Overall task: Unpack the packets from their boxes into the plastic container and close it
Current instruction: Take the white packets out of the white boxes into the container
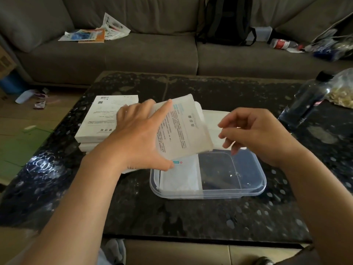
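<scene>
My left hand [137, 134] sits at mid-frame with its grip clamped on a white packet [183, 131]: the thumb is under the lower edge and the fingers are spread over the upper left side. The packet is tilted, printed face toward me, above the far left corner of the plastic container [256, 180].

My right hand [256, 134] hangs right of centre, just beside the packet's right edge. Its fingers are loosely curled and, as far as I can see, there is nothing in that grip.

The container stands open on the dark speckled desk [172, 213], low in the centre of the frame. A second packet [181, 176] lies flat in its left half, and the right half shows only clear plastic.

Just behind the container, partly hidden by the held packet, is a flat white piece [214, 121]; I cannot tell whether it is a box or a lid. A stack of white boxes [103, 115] lies at centre left, partly behind my left wrist.

At the right edge are a dark bottle [305, 106] and a clear bag [342, 92] of pale bits. A grey sofa [133, 54] fills the top of the frame, with loose papers [89, 34] at upper left and a black backpack [227, 22] at top centre.
</scene>
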`<state>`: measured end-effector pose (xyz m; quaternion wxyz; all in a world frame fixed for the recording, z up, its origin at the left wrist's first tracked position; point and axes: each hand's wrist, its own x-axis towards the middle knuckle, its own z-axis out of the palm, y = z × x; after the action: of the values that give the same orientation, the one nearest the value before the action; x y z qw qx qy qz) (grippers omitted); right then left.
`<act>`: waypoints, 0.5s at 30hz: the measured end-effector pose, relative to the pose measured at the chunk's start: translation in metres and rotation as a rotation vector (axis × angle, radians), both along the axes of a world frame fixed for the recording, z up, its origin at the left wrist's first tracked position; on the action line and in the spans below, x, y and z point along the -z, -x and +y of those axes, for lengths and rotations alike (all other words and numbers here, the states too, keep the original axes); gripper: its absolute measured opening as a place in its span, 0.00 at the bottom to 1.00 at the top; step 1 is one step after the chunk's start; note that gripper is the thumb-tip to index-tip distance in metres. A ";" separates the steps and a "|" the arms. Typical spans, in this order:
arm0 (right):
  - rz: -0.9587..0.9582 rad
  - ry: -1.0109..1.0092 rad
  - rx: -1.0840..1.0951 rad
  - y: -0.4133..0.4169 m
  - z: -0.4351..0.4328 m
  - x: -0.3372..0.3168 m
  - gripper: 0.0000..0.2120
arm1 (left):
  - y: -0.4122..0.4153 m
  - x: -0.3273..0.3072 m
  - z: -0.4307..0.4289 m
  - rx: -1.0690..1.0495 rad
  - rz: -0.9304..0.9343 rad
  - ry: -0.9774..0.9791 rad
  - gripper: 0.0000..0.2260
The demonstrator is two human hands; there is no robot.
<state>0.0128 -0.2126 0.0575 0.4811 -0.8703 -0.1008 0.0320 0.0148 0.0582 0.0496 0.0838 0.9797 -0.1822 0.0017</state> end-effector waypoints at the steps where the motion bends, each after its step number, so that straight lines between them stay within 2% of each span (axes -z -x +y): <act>1: 0.013 -0.036 0.013 -0.001 0.003 0.000 0.04 | 0.001 0.000 -0.005 0.032 -0.015 -0.003 0.60; 7: 0.108 -0.115 0.069 -0.004 0.007 0.017 0.09 | 0.007 0.008 -0.021 0.126 -0.098 -0.003 0.59; 15: 0.068 0.027 0.122 -0.011 0.010 0.035 0.13 | 0.006 0.015 -0.034 0.151 -0.112 -0.042 0.58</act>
<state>0.0242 -0.2028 0.0227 0.4735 -0.8796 -0.0305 0.0335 0.0083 0.0242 0.0348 0.0528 0.9631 -0.2597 0.0461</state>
